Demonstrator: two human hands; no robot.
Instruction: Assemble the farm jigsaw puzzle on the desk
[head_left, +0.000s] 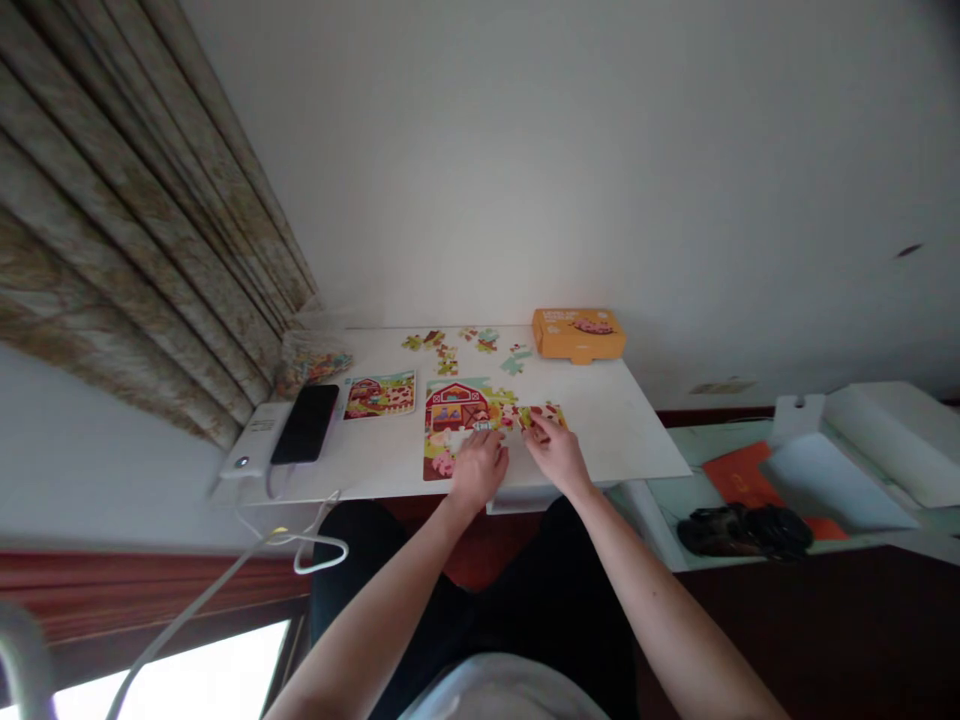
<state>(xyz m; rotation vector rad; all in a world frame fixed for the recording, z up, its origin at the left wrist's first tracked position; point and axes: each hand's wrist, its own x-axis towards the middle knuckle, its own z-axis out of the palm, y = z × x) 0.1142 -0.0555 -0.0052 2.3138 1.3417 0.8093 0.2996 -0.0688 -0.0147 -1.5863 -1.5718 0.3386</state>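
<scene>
A partly joined jigsaw puzzle (459,398) of a red barn lies at the table's front. Over its lower right part rests my left hand (480,467), its fingers lying on the puzzle with nothing seen in them. My right hand (556,455) pinches a puzzle piece (524,418) at the puzzle's right edge, and its fingers partly cover the piece. Brown and green pieces (553,411) show just beyond that hand. Farther back lie loose puzzle pieces (448,360), several of them. A picture card (381,396) with the same barn scene lies to the left.
An orange puzzle box (579,335) stands at the back right of the white table (630,440). A phone (306,424), a white power bank (255,440) with a cable and a plastic bag (311,365) of pieces occupy the left. An open white box (855,470) sits lower right.
</scene>
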